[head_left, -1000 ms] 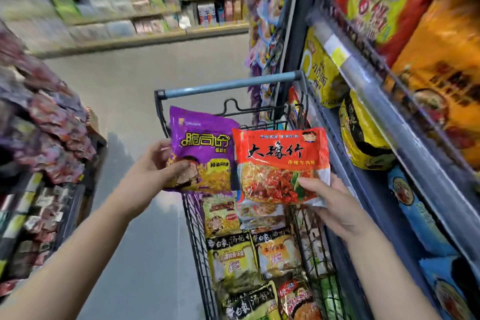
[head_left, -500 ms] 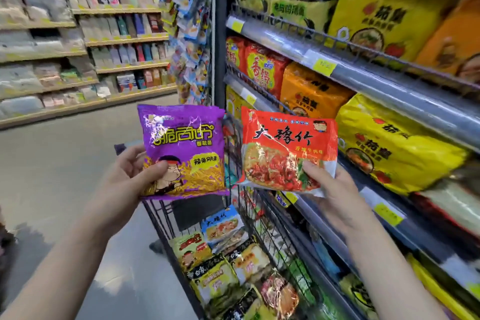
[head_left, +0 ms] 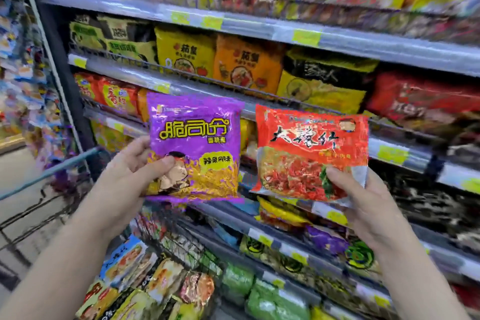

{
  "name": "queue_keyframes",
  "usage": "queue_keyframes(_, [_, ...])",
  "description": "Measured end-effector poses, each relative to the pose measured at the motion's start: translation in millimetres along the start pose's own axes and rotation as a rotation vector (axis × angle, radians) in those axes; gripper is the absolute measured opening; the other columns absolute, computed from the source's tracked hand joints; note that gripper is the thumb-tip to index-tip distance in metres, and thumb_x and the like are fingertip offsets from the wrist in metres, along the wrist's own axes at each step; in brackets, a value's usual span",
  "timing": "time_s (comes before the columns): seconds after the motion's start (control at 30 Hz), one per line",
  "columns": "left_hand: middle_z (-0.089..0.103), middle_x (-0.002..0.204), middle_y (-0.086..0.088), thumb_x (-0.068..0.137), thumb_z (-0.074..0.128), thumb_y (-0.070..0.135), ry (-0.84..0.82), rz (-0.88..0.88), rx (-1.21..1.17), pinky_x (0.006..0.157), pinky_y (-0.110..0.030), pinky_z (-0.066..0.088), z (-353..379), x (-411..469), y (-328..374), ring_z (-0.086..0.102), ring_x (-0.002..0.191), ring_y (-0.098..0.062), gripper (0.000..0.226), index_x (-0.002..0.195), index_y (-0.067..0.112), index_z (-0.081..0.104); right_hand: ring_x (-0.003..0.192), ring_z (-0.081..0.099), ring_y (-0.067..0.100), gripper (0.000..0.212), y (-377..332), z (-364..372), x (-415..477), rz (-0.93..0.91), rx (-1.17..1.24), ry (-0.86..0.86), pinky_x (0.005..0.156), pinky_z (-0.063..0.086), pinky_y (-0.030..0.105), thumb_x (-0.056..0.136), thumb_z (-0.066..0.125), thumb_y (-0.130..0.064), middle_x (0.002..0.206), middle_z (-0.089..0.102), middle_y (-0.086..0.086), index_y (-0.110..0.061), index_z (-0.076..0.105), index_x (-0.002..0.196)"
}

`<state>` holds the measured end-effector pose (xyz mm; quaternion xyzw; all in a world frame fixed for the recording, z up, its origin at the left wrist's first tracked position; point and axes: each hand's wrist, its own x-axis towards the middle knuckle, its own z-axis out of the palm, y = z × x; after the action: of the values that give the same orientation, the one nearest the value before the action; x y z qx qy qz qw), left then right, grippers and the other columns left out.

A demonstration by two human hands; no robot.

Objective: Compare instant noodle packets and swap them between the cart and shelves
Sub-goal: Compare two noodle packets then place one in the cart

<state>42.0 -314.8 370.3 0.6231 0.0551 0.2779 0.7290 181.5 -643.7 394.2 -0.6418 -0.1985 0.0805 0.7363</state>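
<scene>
Packets side by side before the shelves (head_left: 259, 26), above the cart (head_left: 181, 239): purple packet (head_left: 194, 145) pinched at its left edge in my left hand (head_left: 135, 171), red packet (head_left: 311, 153) at its lower right corner in my right hand (head_left: 363, 197); I judge both light, crinkly, brittle inside, best held by edges

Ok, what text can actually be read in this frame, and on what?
"脆司令", "辣条风味": shiny purple noodle packet in the left hand.
"大", then unclear brush script: red noodle packet in the right hand.
"茄皇": yellow shelf packet and orange shelf packet.
Yellow price tags, cart packets: too blurred.
</scene>
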Motion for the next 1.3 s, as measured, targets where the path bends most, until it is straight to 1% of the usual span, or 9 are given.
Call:
queue_keyframes(0.2, [0.078, 0.101, 0.000, 0.078, 0.065, 0.009, -0.155, 0.017, -0.033, 0.070, -0.025, 0.062, 141.6, -36.2, 8.5, 0.075, 0.078, -0.012, 0.037, 0.113, 0.021, 0.068, 0.106, 0.074, 0.020, 0.079, -43.9, -130.8, -77.4, -0.111, -0.061, 0.194, 0.087, 0.057, 0.037, 0.041, 0.096, -0.065, 0.115, 0.078, 0.001, -0.027, 0.078, 0.108])
queue_keyframes(0.47, [0.079, 0.088, 0.006, 0.085, 0.061, 0.004, -0.345, 0.010, -0.124, 0.057, -0.018, 0.058, 349.3, -108.8, 26.3, 0.074, 0.068, -0.005, 0.029, 0.106, 0.023, 0.068, 0.097, 0.076, 0.017, 0.039, -138.0, -304.1, -209.2, -0.151, -0.166, 0.390, 0.078, 0.054, 0.029, 0.071, 0.077, -0.036, 0.102, 0.080, -0.007, -0.025, 0.070, 0.107])
queue_keyframes(0.67, [0.078, 0.089, 0.005, 0.073, 0.076, 0.022, -0.506, 0.027, -0.200, 0.056, -0.017, 0.057, 467.6, -159.1, 45.9, 0.073, 0.067, -0.005, 0.033, 0.105, 0.027, 0.074, 0.114, 0.072, 0.025, 0.090, -195.3, -395.7, -306.0, -0.247, -0.194, 0.528, 0.097, 0.056, 0.043, 0.053, 0.095, -0.055, 0.123, 0.076, 0.005, -0.014, 0.067, 0.128])
queue_keyframes(0.8, [0.078, 0.088, 0.007, 0.089, 0.062, 0.005, -0.592, 0.043, -0.232, 0.057, -0.015, 0.057, 528.7, -182.9, 55.2, 0.074, 0.068, -0.004, 0.026, 0.104, 0.025, 0.068, 0.114, 0.070, 0.034, 0.070, -218.6, -442.0, -360.7, -0.256, -0.207, 0.612, 0.096, 0.060, 0.047, 0.062, 0.091, -0.048, 0.124, 0.073, 0.016, -0.014, 0.072, 0.120])
queue_keyframes(1.03, [0.079, 0.095, 0.000, 0.066, 0.080, 0.027, -0.752, 0.081, -0.289, 0.066, -0.023, 0.062, 615.5, -201.4, 54.2, 0.076, 0.074, -0.009, 0.053, 0.118, 0.024, 0.067, 0.118, 0.068, 0.038, 0.099, -231.9, -499.3, -412.0, -0.266, -0.258, 0.742, 0.103, 0.051, 0.054, 0.048, 0.096, -0.062, 0.126, 0.072, 0.018, -0.006, 0.067, 0.124])
queue_keyframes(1.13, [0.079, 0.099, -0.005, 0.066, 0.083, 0.030, -0.786, 0.091, -0.310, 0.070, -0.026, 0.063, 651.4, -199.1, 48.1, 0.076, 0.076, -0.012, 0.054, 0.118, 0.024, 0.068, 0.113, 0.072, 0.030, 0.079, -234.3, -525.4, -416.0, -0.296, -0.224, 0.718, 0.095, 0.057, 0.044, 0.059, 0.094, -0.050, 0.123, 0.075, 0.010, -0.013, 0.069, 0.124])
queue_keyframes(1.2, [0.079, 0.091, -0.003, 0.070, 0.076, 0.022, -0.804, 0.084, -0.353, 0.064, -0.024, 0.062, 676.5, -197.2, 45.5, 0.075, 0.069, -0.010, 0.048, 0.117, 0.021, 0.066, 0.103, 0.075, 0.024, 0.021, -235.8, -543.5, -413.6, -0.282, -0.224, 0.707, 0.082, 0.059, 0.036, 0.077, 0.080, -0.035, 0.108, 0.079, 0.002, -0.028, 0.077, 0.097])
queue_keyframes(1.23, [0.078, 0.087, -0.002, 0.067, 0.077, 0.024, -0.816, 0.089, -0.358, 0.061, -0.023, 0.061, 690.0, -196.1, 43.1, 0.074, 0.067, -0.010, 0.051, 0.117, 0.020, 0.066, 0.094, 0.076, 0.020, 0.011, -235.7, -554.3, -409.8, -0.301, -0.241, 0.685, 0.075, 0.059, 0.031, 0.083, 0.072, -0.028, 0.096, 0.079, -0.002, -0.035, 0.075, 0.075])
queue_keyframes(1.3, [0.078, 0.086, -0.002, 0.066, 0.077, 0.027, -0.829, 0.115, -0.347, 0.060, -0.022, 0.060, 717.0, -194.5, 39.1, 0.074, 0.066, -0.010, 0.054, 0.118, 0.019, 0.066, 0.086, 0.077, 0.016, 0.027, -236.2, -575.1, -400.9, -0.305, -0.272, 0.679, 0.066, 0.059, 0.023, 0.088, 0.065, -0.021, 0.088, 0.078, -0.004, -0.036, 0.071, 0.066])
